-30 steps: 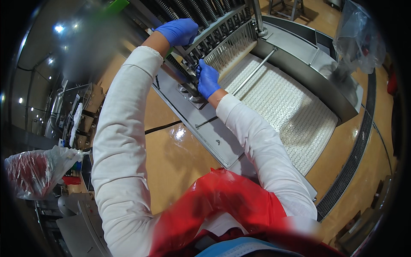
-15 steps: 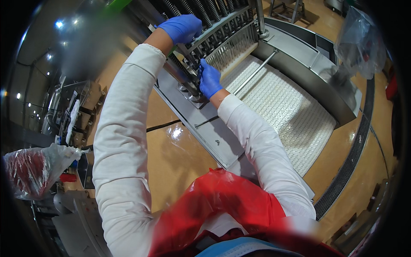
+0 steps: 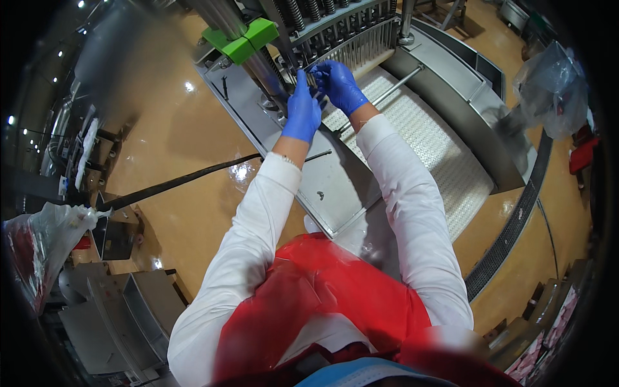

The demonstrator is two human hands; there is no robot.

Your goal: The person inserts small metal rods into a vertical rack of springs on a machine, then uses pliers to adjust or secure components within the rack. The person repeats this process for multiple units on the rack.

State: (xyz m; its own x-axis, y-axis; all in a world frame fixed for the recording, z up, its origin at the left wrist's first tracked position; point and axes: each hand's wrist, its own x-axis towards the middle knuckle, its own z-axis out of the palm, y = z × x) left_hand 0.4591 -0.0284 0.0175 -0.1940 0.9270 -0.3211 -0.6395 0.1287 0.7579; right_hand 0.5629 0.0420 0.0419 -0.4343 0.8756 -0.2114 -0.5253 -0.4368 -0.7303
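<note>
Both my hands wear blue gloves and meet at the near left end of a row of thin upright needles (image 3: 351, 44) on a steel machine. My left hand (image 3: 303, 111) lies along the side of a small metal part (image 3: 311, 80), its fingers stretched out. Across from it, my right hand (image 3: 340, 89) has its fingers curled in toward the same part; what they grip is hidden. Springs (image 3: 313, 9) stand above the needles. Below and to the right runs a white textured conveyor belt (image 3: 422, 142), with a steel rod (image 3: 393, 90) across it.
A green clamp (image 3: 242, 42) sits on a thick steel post left of my hands. The machine's grey side ledge (image 3: 335, 200) runs toward my red apron. A dark hose (image 3: 187, 180) stretches left over the tan floor. Clear plastic covers something at right (image 3: 551, 87).
My left hand has come down from the plate by the springs to beside my right hand. My right hand has moved slightly right and up. The view has shifted, showing the green clamp.
</note>
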